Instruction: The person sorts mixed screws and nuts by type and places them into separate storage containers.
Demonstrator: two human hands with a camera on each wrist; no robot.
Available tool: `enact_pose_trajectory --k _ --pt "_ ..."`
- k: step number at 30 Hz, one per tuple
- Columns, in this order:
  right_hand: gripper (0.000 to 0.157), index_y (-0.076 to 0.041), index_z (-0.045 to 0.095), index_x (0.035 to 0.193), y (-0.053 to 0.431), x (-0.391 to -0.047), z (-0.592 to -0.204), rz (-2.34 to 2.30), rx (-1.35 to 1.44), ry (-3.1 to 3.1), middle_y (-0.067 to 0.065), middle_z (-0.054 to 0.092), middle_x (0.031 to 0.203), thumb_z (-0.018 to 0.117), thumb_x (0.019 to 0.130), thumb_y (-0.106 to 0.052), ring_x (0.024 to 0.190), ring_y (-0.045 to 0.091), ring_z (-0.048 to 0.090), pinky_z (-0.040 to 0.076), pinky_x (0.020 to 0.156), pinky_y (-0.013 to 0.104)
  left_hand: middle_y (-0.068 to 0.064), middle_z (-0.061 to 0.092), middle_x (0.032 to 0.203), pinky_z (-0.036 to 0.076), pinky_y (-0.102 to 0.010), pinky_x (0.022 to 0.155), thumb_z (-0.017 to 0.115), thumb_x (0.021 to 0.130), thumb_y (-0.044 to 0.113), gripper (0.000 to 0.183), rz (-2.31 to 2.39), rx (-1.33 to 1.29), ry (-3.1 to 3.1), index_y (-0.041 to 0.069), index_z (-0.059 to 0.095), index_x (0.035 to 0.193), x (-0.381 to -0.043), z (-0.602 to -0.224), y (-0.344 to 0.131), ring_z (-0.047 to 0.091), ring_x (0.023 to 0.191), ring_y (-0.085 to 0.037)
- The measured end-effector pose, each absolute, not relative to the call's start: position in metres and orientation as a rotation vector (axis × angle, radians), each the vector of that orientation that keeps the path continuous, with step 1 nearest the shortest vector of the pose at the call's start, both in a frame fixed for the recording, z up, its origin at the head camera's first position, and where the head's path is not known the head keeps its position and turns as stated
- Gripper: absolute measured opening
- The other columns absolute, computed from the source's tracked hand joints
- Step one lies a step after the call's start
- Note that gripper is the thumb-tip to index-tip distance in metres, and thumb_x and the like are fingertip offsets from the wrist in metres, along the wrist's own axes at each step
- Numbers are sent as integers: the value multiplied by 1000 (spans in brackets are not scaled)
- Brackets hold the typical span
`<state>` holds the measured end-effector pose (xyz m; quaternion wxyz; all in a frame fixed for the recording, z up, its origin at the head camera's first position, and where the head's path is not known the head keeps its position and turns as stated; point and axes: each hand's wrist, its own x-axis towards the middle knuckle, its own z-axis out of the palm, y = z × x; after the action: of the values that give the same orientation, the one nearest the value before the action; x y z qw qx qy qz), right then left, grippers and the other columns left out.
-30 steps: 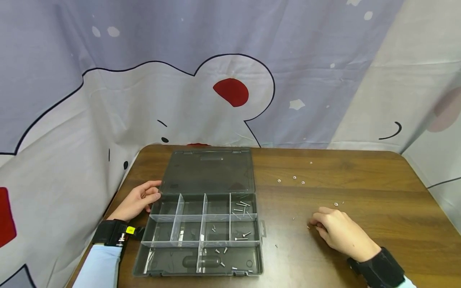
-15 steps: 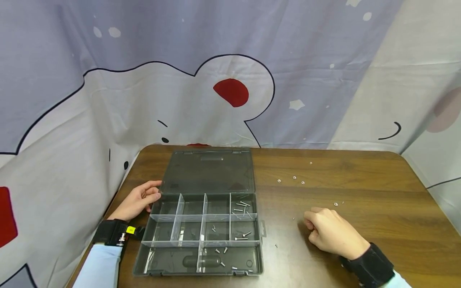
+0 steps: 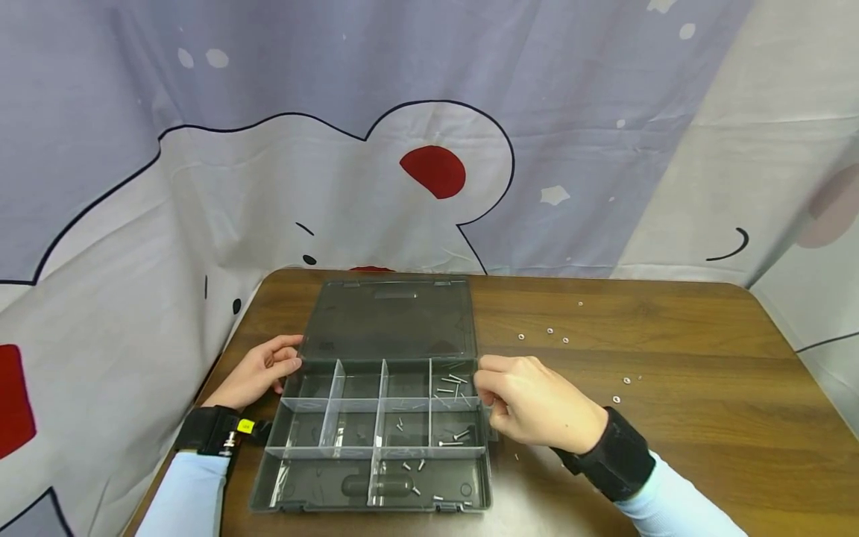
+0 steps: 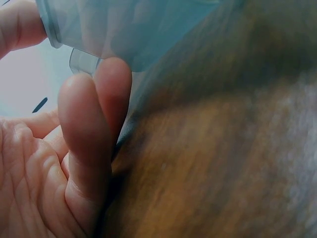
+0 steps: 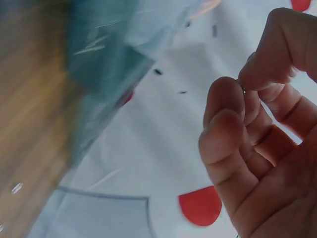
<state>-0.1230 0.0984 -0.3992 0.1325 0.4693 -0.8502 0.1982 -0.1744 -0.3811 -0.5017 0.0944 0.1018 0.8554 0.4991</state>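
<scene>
Left hand [image 3: 251,374], fingers bent, holds the left edge of a smoky see-through compartment case [image 3: 403,453], which lies with its lid folded back on a brown wood-grain surface [image 3: 711,365]. Small metal screws [image 3: 450,444] lie in compartments of its right half, and at its right edge the right hand [image 3: 533,399] pinches a tiny piece [image 5: 243,90], mostly hidden, between thumb and fingertip. Farther right, small pale rings [image 3: 550,330] are scattered, well apart from the case.

The tabletop [image 3: 537,496] shows glare in the bright head view but blurs in both wrist views.
</scene>
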Motion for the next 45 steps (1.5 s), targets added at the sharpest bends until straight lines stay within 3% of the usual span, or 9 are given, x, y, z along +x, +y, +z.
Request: enact_pose_trajectory --k 18,20,22,23,25,27,29,35,45 --pt "28 -17 51 75 23 -126 -383 618 1598 -2254 -8 39 77 62 67 8 63 1 35 29 60 13 -17 66 110 57 -30 60 62 105 21 57 1482 327 2532 -2 42 154 -178 -500 -379 61 74 -10" --pt "27 -17 53 76 21 -126 -383 602 1605 -2260 -7 41 77 63 69 7 63 2 39 32 60 14 -17 66 110 58 -30 60 62 105 20 57 1486 325 2529 -2 42 154 -178 -500 -379 61 74 -10" --pt "22 -17 61 89 21 -124 -384 576 1620 -2300 -7 52 89 70 75 -3 72 3 50 43 67 16 -17 66 110 58 -30 60 62 105 21 57 1487 322 2528 -1 42 154 -178 -501 -379 61 74 -10" --pt "25 -18 65 102 23 -123 -384 551 1629 -2335 -4 59 103 74 79 -12 85 6 59 50 75 20 -17 66 110 58 -30 60 62 105 21 57 1486 323 2527 -1 42 154 -178 -501 -379 61 74 -10" --pt "55 -19 60 135 26 -120 -385 502 1647 -2416 3 56 141 78 86 -36 122 17 61 54 98 33 -17 66 110 58 -30 60 62 105 21 57 1486 324 2525 -1 42 154 -178 -501 -379 61 74 -10" --pt "92 -21 38 159 30 -117 -387 448 1664 -2477 8 28 169 75 85 -61 152 28 38 43 118 46 -17 66 110 58 -30 60 62 105 21 57 1485 321 2526 -2 42 154 -178 -501 -379 61 74 -10" --pt "107 -22 23 166 35 -115 -389 419 1665 -2516 7 7 175 70 84 -72 162 31 16 31 126 53 -17 66 110 58 -30 60 62 105 21 57 1485 319 2528 -2 42 154 -178 -501 -380 61 73 -10" --pt "107 -20 22 167 58 -115 -399 432 1605 -2557 7 7 175 68 85 -73 162 31 15 27 127 54 -17 65 110 57 -30 60 62 105 21 57 1486 311 2525 -2 42 154 -177 -503 -381 61 73 -11" --pt "101 -16 36 162 122 -126 -419 415 1369 -2638 11 20 173 79 82 -61 157 34 30 35 121 57 -17 66 109 57 -30 59 62 105 20 56 1479 310 2547 -3 43 153 -175 -501 -381 60 71 -11"
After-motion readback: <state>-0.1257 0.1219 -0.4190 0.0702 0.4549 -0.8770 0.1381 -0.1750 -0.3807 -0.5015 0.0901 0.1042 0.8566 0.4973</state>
